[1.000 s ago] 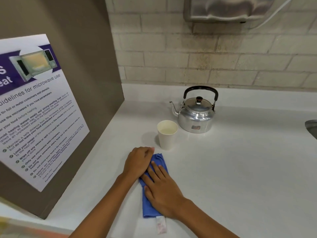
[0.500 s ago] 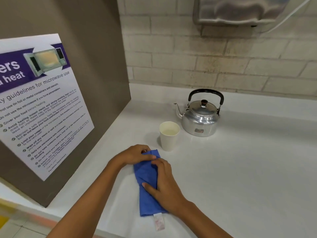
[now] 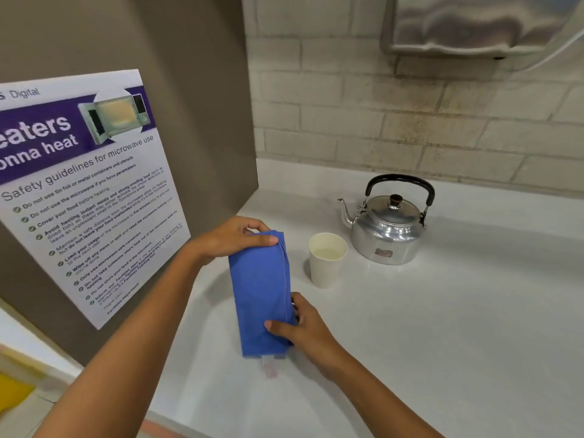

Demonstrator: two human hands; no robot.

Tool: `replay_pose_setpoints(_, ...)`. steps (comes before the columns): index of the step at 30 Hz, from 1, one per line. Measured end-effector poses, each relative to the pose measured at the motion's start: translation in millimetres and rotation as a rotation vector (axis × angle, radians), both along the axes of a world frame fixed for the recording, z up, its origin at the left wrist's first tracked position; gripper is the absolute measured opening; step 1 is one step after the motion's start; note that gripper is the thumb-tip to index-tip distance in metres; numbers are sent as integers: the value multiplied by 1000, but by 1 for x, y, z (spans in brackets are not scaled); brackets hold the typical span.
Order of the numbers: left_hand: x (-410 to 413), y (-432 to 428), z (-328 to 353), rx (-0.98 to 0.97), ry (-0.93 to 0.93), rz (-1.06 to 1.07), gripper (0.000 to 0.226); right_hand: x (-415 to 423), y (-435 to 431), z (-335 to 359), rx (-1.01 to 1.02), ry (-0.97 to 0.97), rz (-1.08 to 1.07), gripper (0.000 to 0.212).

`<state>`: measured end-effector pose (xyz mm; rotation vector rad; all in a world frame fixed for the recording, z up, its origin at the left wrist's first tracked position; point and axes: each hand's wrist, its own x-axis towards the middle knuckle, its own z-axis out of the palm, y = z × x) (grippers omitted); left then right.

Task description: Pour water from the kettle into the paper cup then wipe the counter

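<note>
A folded blue cloth (image 3: 260, 292) is held above the white counter (image 3: 442, 311), its long side running away from me. My left hand (image 3: 234, 237) pinches its far end. My right hand (image 3: 300, 324) grips its near right edge, and a small white label (image 3: 269, 368) hangs from the near end. A white paper cup (image 3: 327, 263) with water in it stands upright just right of the cloth. Behind the cup sits a shiny metal kettle (image 3: 390, 229) with a black handle, its spout pointing left.
A brown panel (image 3: 189, 90) with a microwave safety poster (image 3: 85, 191) rises at the left. A pale brick wall (image 3: 410, 128) runs along the back, with a metal dispenser (image 3: 474, 23) mounted high on it. The counter's front edge is near my arms.
Both hands pressed the cloth flat on the counter a second ago. They have since gripped its ends and lifted it. My view has shifted to the left.
</note>
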<state>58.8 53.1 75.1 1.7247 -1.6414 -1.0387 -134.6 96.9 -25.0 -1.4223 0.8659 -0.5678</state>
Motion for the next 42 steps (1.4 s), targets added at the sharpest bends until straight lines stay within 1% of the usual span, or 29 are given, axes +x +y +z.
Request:
replay_pose_setpoints(3, 9, -18, 14, -81, -35, 18, 25, 17, -9, 14, 24, -36, -44, 33)
replay_pose_setpoints(6, 17, -43, 27, -126, -42, 4, 22, 41, -22, 24, 50, -62, -116, 36)
replay_pose_setpoints(13, 34, -119, 29, -149, -39, -11, 25, 87, -67, 27, 213, -252, -532, 28)
replay_pose_setpoints(15, 35, -144, 25, -137, -97, -46, 29, 99, -84, 26, 256, -301, -627, 29)
replay_pose_setpoints(18, 33, -182, 16, -125, -268, -112, 34, 113, -107, 21, 298, -355, -728, 29)
replay_pose_setpoints(20, 30, -202, 10, -148, -343, -126, 35, 122, -121, 17, 324, -388, -780, 29)
replay_pose_setpoints(24, 30, -234, -7, -187, -362, -118, 35, 137, -146, 9, 349, -433, -887, 33)
replay_pose_setpoints(26, 31, -248, -17, -217, -362, -121, 34, 142, -156, 5, 349, -426, -937, 37)
replay_pose_setpoints(31, 32, -274, -43, -310, -292, -141, 31, 147, -177, -2, 356, -405, -1002, 44)
replay_pose_setpoints(34, 32, -285, -59, -331, -261, -171, 33, 147, -185, -6, 357, -418, -994, 50)
replay_pose_setpoints(36, 31, -288, -68, -320, -317, -183, 36, 146, -188, -9, 353, -417, -974, 52)
replay_pose_setpoints(39, 29, -287, -75, -246, -433, -205, 42, 147, -187, -10, 300, -356, -916, 56)
replay_pose_setpoints(42, 31, -281, -77, -199, -454, -218, 45, 151, -183, -4, 235, -349, -905, 55)
